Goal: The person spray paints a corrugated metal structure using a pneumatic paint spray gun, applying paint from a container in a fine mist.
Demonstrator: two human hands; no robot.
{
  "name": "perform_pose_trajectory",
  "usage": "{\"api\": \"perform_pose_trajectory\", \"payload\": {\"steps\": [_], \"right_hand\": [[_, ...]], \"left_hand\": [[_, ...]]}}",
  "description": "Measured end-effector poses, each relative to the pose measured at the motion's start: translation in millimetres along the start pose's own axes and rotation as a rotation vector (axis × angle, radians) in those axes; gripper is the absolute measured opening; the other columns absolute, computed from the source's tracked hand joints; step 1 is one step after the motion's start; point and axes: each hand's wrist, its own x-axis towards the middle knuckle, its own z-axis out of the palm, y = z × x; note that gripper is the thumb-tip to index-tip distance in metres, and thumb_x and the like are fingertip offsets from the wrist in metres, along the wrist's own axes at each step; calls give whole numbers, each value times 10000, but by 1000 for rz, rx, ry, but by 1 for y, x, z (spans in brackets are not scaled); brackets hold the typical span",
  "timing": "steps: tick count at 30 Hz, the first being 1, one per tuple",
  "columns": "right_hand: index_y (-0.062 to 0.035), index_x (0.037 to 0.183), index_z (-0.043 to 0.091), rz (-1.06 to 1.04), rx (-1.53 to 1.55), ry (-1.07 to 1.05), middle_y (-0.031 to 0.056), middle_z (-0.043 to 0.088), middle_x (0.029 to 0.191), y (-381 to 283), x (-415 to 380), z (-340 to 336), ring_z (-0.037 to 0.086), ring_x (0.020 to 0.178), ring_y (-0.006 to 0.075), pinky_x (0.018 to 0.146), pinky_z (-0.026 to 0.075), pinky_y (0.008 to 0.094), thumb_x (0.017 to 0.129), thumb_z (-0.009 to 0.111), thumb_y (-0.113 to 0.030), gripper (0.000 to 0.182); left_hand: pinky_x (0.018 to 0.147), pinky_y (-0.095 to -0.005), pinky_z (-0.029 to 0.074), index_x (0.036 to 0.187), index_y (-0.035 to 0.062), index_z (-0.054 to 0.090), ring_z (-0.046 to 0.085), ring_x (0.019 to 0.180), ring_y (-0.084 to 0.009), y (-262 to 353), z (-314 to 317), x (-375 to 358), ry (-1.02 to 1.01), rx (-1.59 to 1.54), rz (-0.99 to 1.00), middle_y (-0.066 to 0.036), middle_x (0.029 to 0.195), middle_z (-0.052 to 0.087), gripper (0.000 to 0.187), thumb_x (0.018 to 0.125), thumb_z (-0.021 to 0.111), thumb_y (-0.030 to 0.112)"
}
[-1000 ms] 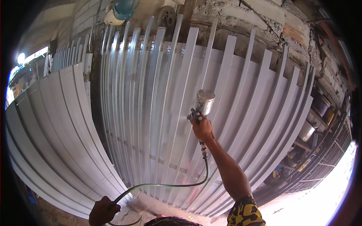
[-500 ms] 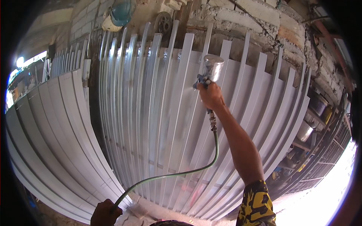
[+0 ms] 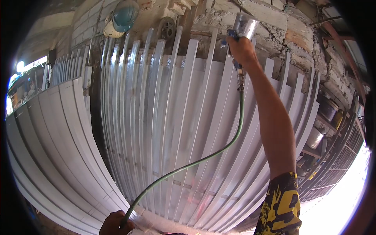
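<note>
My right hand (image 3: 243,53) is wrapped round the handle of a paint spray gun (image 3: 232,34) with a shiny metal cup (image 3: 247,26) on top. The arm is stretched up toward the tops of the upright metal slats. A green air hose (image 3: 188,165) hangs from the coupling under the gun and curves down to the lower left. There my left hand (image 3: 116,224) is closed round the hose. Behind both hands stands a slatted metal panel (image 3: 203,156), duller grey toward the right and shinier toward the left.
Another grey slatted panel (image 3: 47,137) leans at the left. Hard hats (image 3: 124,16) and a round wheel-like part (image 3: 167,28) hang on the block wall (image 3: 270,19). At the right, shelves hold metal pots (image 3: 314,138), beside a dark grille (image 3: 337,168).
My right hand has carried the spray gun up and to the right, drawing the hose higher. My left hand, still on the hose, has shifted slightly right.
</note>
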Motion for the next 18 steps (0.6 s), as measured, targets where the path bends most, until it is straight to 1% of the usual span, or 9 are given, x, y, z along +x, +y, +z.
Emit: {"api": "perform_pose_trajectory", "payload": {"steps": [3, 6, 9, 11, 14, 18], "right_hand": [[61, 991, 730, -28, -30, 67, 280, 718, 991, -4, 30, -16, 703, 1007, 396, 915, 539, 436, 843, 561, -428, 538], [62, 1016, 728, -55, -37, 110, 281, 716, 1010, -5, 56, -25, 688, 1043, 405, 934, 531, 438, 831, 567, -440, 559], [63, 1031, 725, -82, -20, 140, 283, 712, 1036, -4, 72, -33, 682, 1064, 400, 949, 526, 436, 829, 572, -452, 574], [66, 1040, 722, -67, -30, 198, 283, 709, 1053, -5, 78, -33, 679, 1071, 397, 957, 523, 433, 829, 575, -460, 585], [76, 1048, 716, -46, 48, 194, 292, 701, 1078, -5, 82, -36, 676, 1083, 397, 961, 522, 433, 829, 580, -470, 604], [82, 1036, 717, -30, 38, 216, 296, 702, 1060, -6, 84, -39, 676, 1083, 394, 960, 522, 433, 828, 581, -471, 607]], "left_hand": [[682, -394, 489, 773, 13, 616, 603, 728, -295, 16, -1, 9, -18, -45, -48, -117, 738, 631, 85, 856, 627, -2], [693, -390, 489, 776, 14, 617, 606, 732, -292, 22, 3, 16, 9, -49, -18, -114, 746, 630, 86, 861, 614, 3], [701, -384, 490, 775, 16, 616, 618, 745, -286, 24, 5, 18, -12, -101, -76, -115, 758, 631, 98, 872, 605, 22], [691, -384, 489, 778, 16, 617, 620, 743, -285, 19, 6, 19, -10, -114, -59, -119, 760, 626, 101, 876, 607, 35], [671, -384, 488, 777, 14, 618, 619, 732, -286, 13, 11, 18, 28, -94, -51, -124, 759, 620, 107, 878, 613, 48], [653, -384, 488, 771, 12, 619, 615, 720, -289, 13, 11, 21, 33, -86, -16, -132, 762, 620, 110, 874, 624, 52]]}}
